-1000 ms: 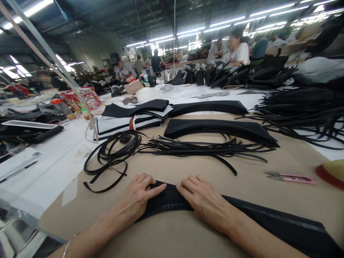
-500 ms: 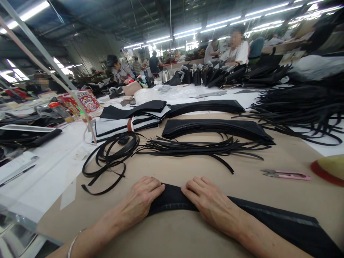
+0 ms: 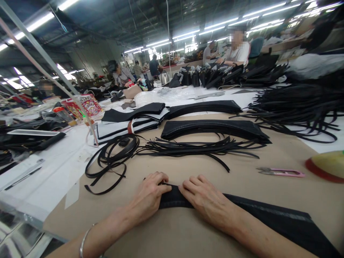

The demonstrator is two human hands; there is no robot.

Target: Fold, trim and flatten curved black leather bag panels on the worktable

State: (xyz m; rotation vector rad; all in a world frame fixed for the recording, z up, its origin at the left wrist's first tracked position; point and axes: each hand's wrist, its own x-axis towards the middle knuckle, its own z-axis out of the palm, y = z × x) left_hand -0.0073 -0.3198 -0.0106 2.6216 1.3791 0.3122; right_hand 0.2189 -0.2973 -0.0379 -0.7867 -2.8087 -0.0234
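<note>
A long curved black piece (image 3: 271,211) lies on the tan work surface (image 3: 172,236), running from between my hands toward the lower right. My left hand (image 3: 152,193) is closed on its left end, thumb along the top edge, fingers curled. My right hand (image 3: 197,191) rests on the same piece a short way to the right, fingers bent and pressed together at its top edge. A short stretch of black shows between the two hands. The right forearm hides part of the piece.
Beyond my hands lie coiled black strips (image 3: 113,157), a bundle of thin strips (image 3: 188,147) and stacked curved black pieces (image 3: 212,129). Pink-handled snips (image 3: 282,172) and a yellow-and-red object (image 3: 326,166) are at the right. People work farther back.
My left hand has moved slightly right, closer to my right hand, and its fingers have curled more at the edge. Less of the black piece shows between them. The view has shifted slightly.
</note>
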